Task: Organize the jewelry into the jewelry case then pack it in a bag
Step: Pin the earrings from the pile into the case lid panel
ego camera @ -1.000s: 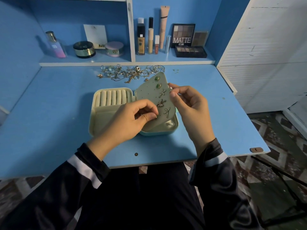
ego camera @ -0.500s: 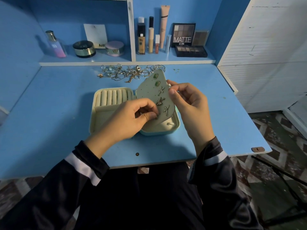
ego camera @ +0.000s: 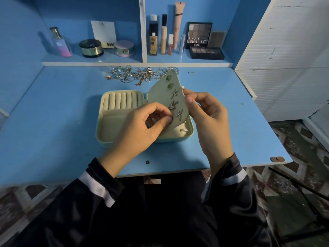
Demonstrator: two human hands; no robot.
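Head view: a person seated at a blue surface (ego camera: 53, 122) works over an open jewelry case (ego camera: 114, 125), with the perforated earring panel (ego camera: 163, 93) lifted and tilted above the case's right half. Right hand (ego camera: 208, 122) pinches the panel's right edge between thumb and fingertips, steadying it; left hand (ego camera: 142, 127) is closed to a narrow pinch at the panel's lower left, beside a butterfly-shaped earring (ego camera: 172, 105), though whether it grips a stud, a backing or only the panel cannot be told. Two green studs and two starfish-shaped earrings are already seated on the panel. A tangled pile of chains and rings (ego camera: 138, 73) lies at the rear of the surface, well apart from the case, so most of the sorting appears undone, and no bag is in view. The likely hazard is the tilt: pressing on a panel held only at one edge could flex it and work a loose earring free, dropping it into the case tray or off the surface's near edge onto the patterned floor, where something so small would be hard to find
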